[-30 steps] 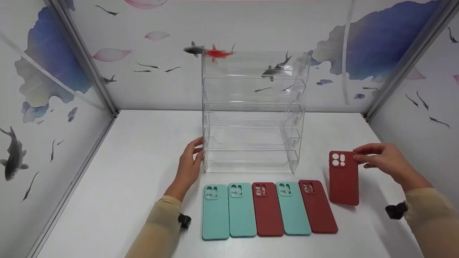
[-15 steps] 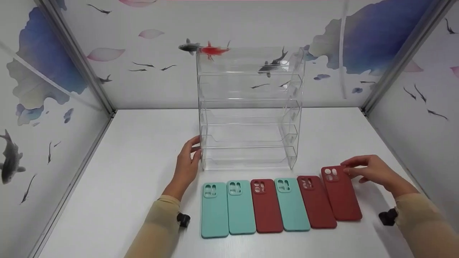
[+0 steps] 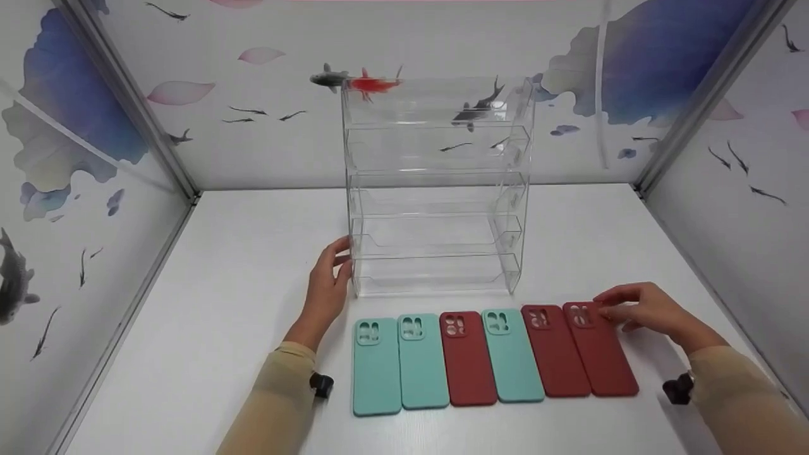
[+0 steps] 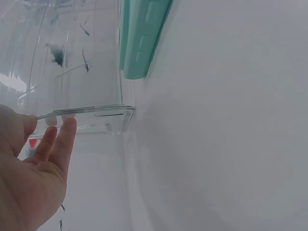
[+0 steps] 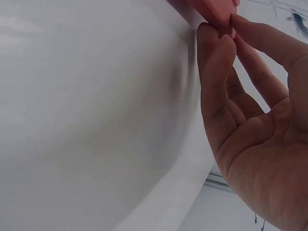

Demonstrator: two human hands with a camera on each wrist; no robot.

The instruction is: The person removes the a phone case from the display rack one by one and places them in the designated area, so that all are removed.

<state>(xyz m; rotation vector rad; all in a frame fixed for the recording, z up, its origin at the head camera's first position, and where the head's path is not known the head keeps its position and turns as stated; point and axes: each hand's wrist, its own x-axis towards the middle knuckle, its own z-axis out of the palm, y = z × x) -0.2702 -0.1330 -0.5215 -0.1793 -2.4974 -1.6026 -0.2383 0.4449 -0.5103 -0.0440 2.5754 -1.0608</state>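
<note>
A clear acrylic display rack with several tiers stands upright at the middle of the table. My left hand touches its left side low down, fingers fairly straight; the left wrist view shows the fingertips against the clear side panel. In front lies a row of phone cases, camera cutouts toward the rack. My right hand pinches the top right corner of the rightmost red phone case, which lies beside another red case. In the right wrist view, thumb and fingers meet at the red case's corner.
Farther left in the row are a turquoise case, a red case and two more turquoise cases. White panels printed with fish and petals enclose the white table at the back and sides, with metal corner posts.
My right hand has brought the red phone case left and down, from tilted up off the table to lying at the row's right end. My left hand has stayed at the rack.
</note>
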